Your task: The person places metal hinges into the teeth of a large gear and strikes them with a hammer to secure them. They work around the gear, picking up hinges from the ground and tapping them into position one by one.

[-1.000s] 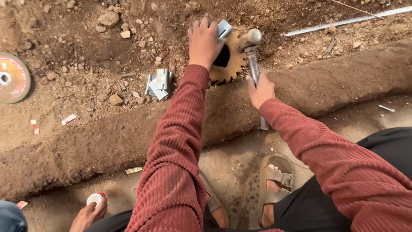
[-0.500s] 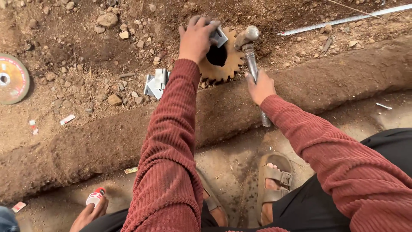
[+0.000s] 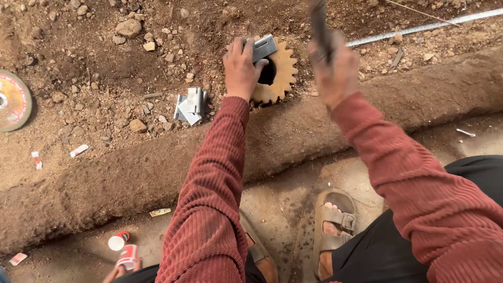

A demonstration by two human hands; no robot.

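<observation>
My left hand (image 3: pixel 242 68) pins the small grey metal bracket (image 3: pixel 263 47) on the rusty toothed gear (image 3: pixel 276 73) at twelve o'clock; my right hand (image 3: pixel 335 68), gripping the raised hammer (image 3: pixel 319 26), should strike squarely, clear of my fingers.

A rusty orange-brown gear (image 3: pixel 276 73) lies flat on the dirt in the upper middle of the frame; its teeth run around the rim and a dark round hole is in its centre. A small grey metal piece (image 3: pixel 263 47) rests tilted on the gear's upper left edge, partly over the hole. A dark hammer handle (image 3: pixel 319 29) is raised near the top edge, to the right of the gear, and it is blurred; its head is not visible.
</observation>
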